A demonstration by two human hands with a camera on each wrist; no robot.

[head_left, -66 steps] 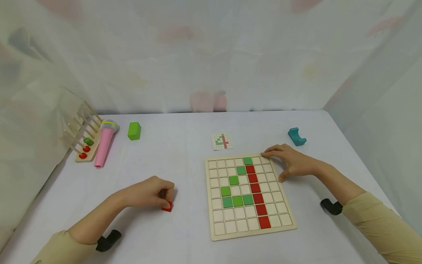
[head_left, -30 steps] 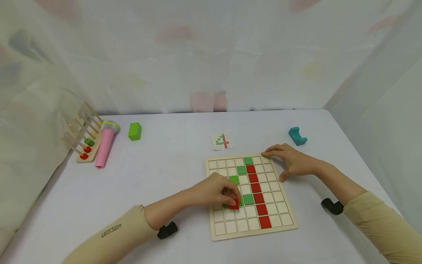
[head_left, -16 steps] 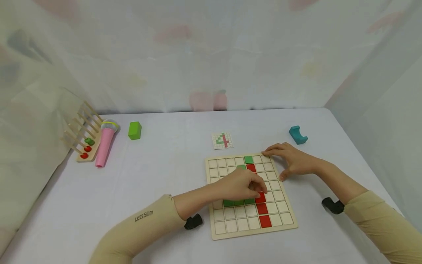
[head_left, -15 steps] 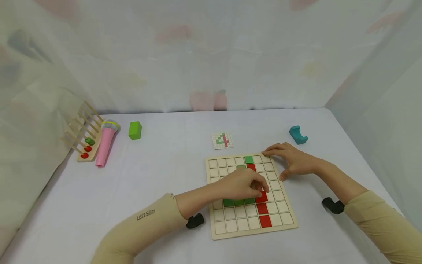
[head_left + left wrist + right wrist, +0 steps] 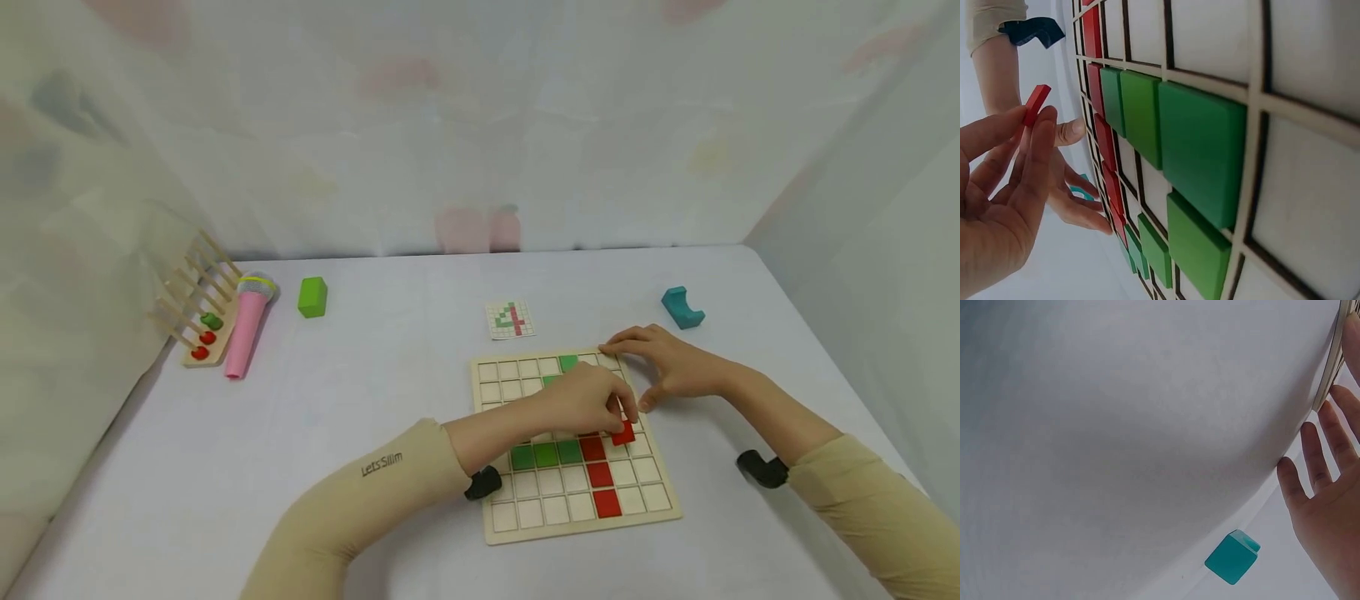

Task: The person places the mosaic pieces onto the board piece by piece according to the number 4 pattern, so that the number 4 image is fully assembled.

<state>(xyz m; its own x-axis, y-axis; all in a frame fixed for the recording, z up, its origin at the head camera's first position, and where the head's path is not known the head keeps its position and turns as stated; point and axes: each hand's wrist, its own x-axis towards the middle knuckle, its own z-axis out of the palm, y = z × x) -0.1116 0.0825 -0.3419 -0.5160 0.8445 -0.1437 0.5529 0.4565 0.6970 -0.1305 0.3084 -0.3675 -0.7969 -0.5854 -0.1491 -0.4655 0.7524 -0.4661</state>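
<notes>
My left hand [image 5: 581,400] pinches a small red square tile [image 5: 623,433] between thumb and fingertips. In the left wrist view, the pinched tile [image 5: 1037,103] is tilted and stands clear of the board's surface. Below it lies a wooden grid board [image 5: 555,507] with a column of red tiles [image 5: 600,475] and several green tiles [image 5: 546,454] set in its squares. Part of the upper pattern is hidden by the left hand. My right hand [image 5: 671,364] touches the board's far right corner and side, its fingers extended; the right wrist view shows fingertips at the board's edge [image 5: 1333,359].
A small pattern card [image 5: 510,320] lies behind the board. At the back right sits a teal curved block [image 5: 681,308]. A green block [image 5: 312,297], a pink toy microphone [image 5: 244,337] and a wooden peg stand [image 5: 217,352] with small beads are at the left.
My left hand took the red tile from the table left of the board and carried it rightward across the board, past the red column. The right hand has stayed at the corner.
</notes>
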